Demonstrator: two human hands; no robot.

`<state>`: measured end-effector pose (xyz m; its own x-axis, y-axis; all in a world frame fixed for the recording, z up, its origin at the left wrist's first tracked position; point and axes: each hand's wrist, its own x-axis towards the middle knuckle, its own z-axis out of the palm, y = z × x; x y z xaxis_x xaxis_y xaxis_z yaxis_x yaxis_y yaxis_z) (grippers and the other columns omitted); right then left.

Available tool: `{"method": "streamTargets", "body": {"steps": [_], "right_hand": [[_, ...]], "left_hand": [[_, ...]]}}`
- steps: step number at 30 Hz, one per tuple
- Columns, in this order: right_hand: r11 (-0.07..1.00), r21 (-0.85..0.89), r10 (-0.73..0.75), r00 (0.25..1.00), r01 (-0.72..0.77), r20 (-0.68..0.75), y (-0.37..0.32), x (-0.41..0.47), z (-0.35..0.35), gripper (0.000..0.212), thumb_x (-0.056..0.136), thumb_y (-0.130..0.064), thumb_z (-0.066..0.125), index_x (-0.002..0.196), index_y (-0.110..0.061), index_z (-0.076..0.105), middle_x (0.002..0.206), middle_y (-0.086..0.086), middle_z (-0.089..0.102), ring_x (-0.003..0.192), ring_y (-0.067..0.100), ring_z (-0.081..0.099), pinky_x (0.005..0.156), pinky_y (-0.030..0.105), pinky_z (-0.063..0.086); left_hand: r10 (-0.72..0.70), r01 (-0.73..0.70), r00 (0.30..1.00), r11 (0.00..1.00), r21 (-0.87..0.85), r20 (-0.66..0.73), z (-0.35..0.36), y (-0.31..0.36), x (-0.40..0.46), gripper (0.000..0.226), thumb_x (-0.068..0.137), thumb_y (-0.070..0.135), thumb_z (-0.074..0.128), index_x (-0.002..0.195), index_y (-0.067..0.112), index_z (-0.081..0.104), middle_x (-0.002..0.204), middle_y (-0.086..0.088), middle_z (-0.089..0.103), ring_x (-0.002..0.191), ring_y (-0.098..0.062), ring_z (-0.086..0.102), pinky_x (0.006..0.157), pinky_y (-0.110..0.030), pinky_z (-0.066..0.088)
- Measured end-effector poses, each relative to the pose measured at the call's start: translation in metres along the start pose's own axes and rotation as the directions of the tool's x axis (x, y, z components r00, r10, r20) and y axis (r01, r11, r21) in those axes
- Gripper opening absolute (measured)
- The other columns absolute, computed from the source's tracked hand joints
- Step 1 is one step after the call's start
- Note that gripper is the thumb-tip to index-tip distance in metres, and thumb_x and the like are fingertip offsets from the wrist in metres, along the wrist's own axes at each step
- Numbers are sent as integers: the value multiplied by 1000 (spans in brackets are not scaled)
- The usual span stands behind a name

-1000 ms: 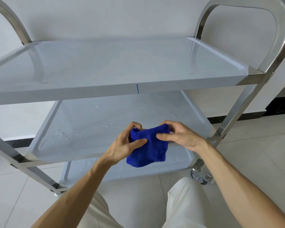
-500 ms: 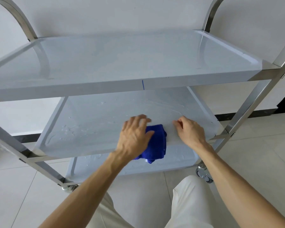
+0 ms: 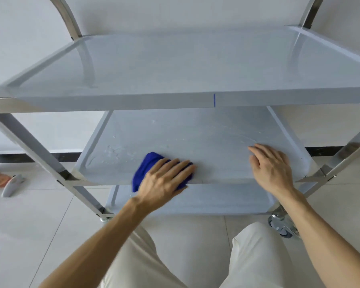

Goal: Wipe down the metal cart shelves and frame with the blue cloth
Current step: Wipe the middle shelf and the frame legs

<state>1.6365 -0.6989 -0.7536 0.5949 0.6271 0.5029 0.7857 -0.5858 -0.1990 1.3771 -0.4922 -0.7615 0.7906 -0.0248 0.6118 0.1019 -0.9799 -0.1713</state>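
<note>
Slid leftward since half a second ago: left hand, fingers flat and spread, pressing the blue cloth onto the middle shelf at its front edge, toward 7 o'clock. Steadying at 4 o'clock: right hand, fingers loosely extended, holding nothing. Farther in at 9 o'clock, water droplets unwiped. Probably mid-pass on this shelf; next, a sweep left over the droplets. Above, top shelf.
</note>
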Motion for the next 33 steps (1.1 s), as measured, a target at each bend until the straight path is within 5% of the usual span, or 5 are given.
{"method": "streamTargets", "body": {"steps": [7, 15, 18, 23, 33], "right_hand": [[999, -31, 27, 1000, -27, 15, -7, 1, -1, 44, 95, -27, 37, 114, -7, 72, 120, 10, 70, 112, 34, 63, 92, 49, 43], [998, -14, 68, 992, -67, 109, -8, 2, -7, 43, 96, -26, 40, 123, -9, 67, 132, 9, 64, 124, 34, 56, 103, 50, 36], [996, 23, 80, 991, -82, 106, -5, 2, -10, 32, 100, -16, 49, 125, -8, 66, 135, 10, 62, 126, 35, 54, 106, 50, 35], [994, 50, 91, 986, -99, 140, -8, 6, -13, 32, 98, -12, 54, 128, -11, 65, 139, 8, 60, 129, 34, 52, 109, 46, 32], [984, 66, 156, 976, -168, 154, -18, 9, -16, 32, 93, -6, 54, 122, -6, 67, 135, 14, 62, 126, 37, 54, 107, 51, 35]], "left_hand": [[-362, 359, 932, 931, 62, 34, -28, -59, -50, 63, 89, 63, 62, 122, 10, 68, 122, -4, 70, 112, -23, 67, 101, -37, 49], [-202, 203, 974, 979, 1, 101, 17, 68, 60, 73, 88, 67, 51, 116, 2, 68, 114, -12, 71, 104, -30, 67, 96, -42, 50], [-117, 125, 987, 990, -66, 114, 25, 83, 77, 57, 90, 51, 55, 119, 2, 65, 116, -12, 69, 107, -31, 65, 97, -44, 47], [-84, 81, 996, 993, -81, -35, 8, 26, 27, 43, 89, 36, 65, 121, 7, 70, 124, -8, 70, 113, -25, 66, 101, -41, 48], [-480, 479, 877, 870, 115, -20, -67, -111, -111, 39, 100, 38, 50, 121, 12, 69, 119, -3, 72, 111, -27, 66, 102, -49, 44]]}}
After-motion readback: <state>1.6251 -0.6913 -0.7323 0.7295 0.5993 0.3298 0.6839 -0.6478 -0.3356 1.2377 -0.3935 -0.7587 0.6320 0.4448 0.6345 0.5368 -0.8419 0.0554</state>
